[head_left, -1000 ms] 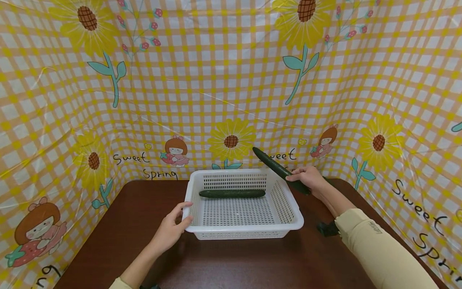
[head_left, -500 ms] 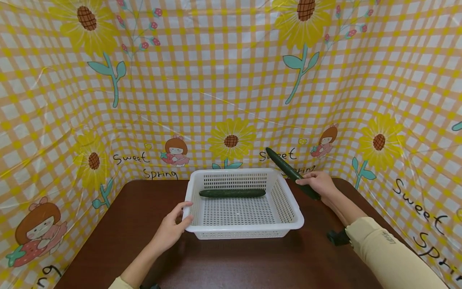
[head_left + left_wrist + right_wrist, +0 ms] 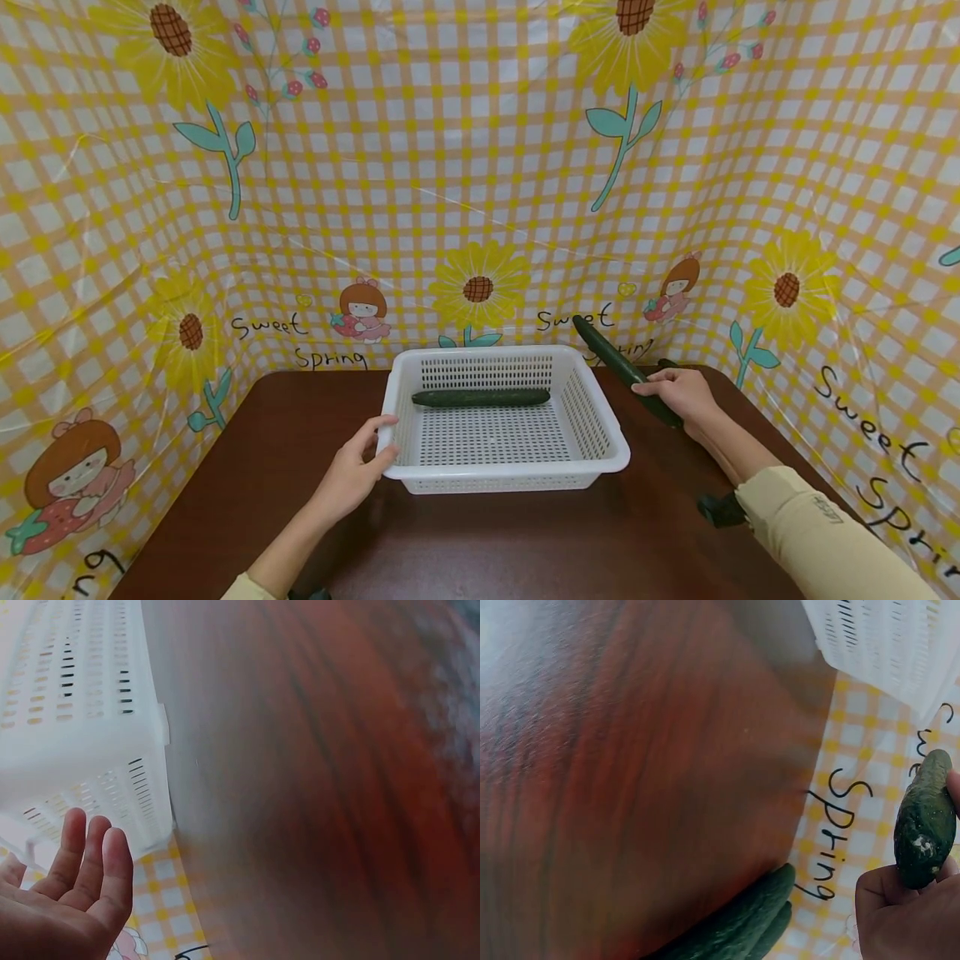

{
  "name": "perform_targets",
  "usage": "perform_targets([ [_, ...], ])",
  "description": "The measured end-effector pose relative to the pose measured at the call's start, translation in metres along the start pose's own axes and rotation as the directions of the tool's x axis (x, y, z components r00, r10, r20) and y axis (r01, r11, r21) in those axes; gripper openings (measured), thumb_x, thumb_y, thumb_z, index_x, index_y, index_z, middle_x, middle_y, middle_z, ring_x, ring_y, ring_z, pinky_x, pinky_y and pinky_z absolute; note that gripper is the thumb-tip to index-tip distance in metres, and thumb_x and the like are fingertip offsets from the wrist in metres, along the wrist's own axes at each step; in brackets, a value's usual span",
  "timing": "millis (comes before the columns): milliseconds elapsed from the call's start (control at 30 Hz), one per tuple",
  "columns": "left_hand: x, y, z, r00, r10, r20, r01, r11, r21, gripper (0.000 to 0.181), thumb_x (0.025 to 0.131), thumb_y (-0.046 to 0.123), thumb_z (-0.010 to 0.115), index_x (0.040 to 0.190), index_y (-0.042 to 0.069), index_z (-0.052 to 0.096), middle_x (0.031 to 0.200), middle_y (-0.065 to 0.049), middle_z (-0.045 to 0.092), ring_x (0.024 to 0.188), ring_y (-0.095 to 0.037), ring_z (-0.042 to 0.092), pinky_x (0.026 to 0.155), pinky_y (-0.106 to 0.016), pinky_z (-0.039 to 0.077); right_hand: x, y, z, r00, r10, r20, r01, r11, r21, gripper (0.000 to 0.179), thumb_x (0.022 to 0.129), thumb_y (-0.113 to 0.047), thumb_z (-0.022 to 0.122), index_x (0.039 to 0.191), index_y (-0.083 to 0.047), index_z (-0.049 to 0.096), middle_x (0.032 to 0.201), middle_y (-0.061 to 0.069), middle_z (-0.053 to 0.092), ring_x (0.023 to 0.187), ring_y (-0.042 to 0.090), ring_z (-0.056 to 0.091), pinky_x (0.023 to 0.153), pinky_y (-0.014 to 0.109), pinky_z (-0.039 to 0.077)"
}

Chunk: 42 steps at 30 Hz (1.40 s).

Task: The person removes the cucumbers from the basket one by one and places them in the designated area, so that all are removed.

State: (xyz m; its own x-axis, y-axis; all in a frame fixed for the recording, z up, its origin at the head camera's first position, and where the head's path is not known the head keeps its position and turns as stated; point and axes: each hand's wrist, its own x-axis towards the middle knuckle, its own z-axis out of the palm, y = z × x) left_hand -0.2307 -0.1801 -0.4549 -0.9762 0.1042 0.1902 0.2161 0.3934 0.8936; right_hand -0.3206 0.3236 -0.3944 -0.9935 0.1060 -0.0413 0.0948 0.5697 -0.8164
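Note:
A white perforated plastic basket stands on the table. One dark green cucumber lies in it along the far side. My left hand holds the basket's left rim, thumb and index finger over the edge. In the left wrist view, the other fingers of that hand are outside the wall. Beyond the basket's right side, my right hand grips another cucumber near its lower end, tilted with the far tip up and left. The right wrist view shows this cucumber's blunt end between thumb and fingers.
More cucumbers lie on the table in the right wrist view; in the head view only a dark tip shows behind my right hand. A checked sunflower cloth walls the dark brown table at the back and sides.
My right hand has moved right and slightly down with the cucumber, from over the basket's right rim to beyond it. My left hand, the basket and the cucumber inside stay in place.

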Motion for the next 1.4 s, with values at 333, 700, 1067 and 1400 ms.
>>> perform_targets([
  [333,0.001,0.000,0.000,1.000,0.001,0.003,-0.001,1.000,0.008,0.044,0.099,0.019,0.065,0.142,0.019,0.052,0.126,-0.013,0.066,0.098,-0.020,0.064,0.072,-0.031,0.052,-0.007,0.019,-0.003,1.000,0.016,-0.027,-0.017,1.000,-0.017,0.059,0.092,-0.038,0.071,0.128,0.009,0.061,0.137,0.032,0.049,0.103,0.039,0.061,0.079,0.041,0.056],
  [700,0.000,0.004,-0.001,1.000,0.014,0.002,-0.014,1.000,-0.021,0.043,0.099,0.021,0.065,0.140,0.021,0.054,0.124,-0.016,0.067,0.094,-0.022,0.065,0.070,-0.032,0.051,-0.015,0.037,-0.010,1.000,0.027,-0.015,-0.028,0.995,-0.091,0.057,0.094,-0.039,0.067,0.125,0.009,0.063,0.145,0.033,0.045,0.132,0.055,0.036,0.104,0.064,0.038],
  [1067,0.000,0.001,0.001,1.000,0.001,0.003,-0.001,1.000,-0.014,0.042,0.100,0.017,0.063,0.140,0.023,0.053,0.126,-0.018,0.065,0.097,-0.027,0.066,0.071,-0.032,0.052,-0.018,0.049,-0.017,0.999,0.027,-0.027,-0.030,0.988,-0.153,0.034,0.096,-0.034,0.065,0.097,-0.003,0.078,0.141,0.032,0.051,0.128,0.056,0.041,0.099,0.063,0.042],
  [1400,-0.002,0.003,0.001,1.000,-0.003,0.002,0.003,1.000,0.001,0.041,0.100,0.017,0.063,0.139,0.025,0.053,0.127,-0.018,0.065,0.092,-0.021,0.065,0.071,-0.032,0.051,-0.019,0.059,-0.015,0.998,0.021,-0.058,-0.033,0.976,-0.217,0.040,0.093,-0.015,0.047,0.060,-0.010,0.067,0.087,0.011,0.076,0.070,0.026,0.048,0.059,0.036,0.036],
])
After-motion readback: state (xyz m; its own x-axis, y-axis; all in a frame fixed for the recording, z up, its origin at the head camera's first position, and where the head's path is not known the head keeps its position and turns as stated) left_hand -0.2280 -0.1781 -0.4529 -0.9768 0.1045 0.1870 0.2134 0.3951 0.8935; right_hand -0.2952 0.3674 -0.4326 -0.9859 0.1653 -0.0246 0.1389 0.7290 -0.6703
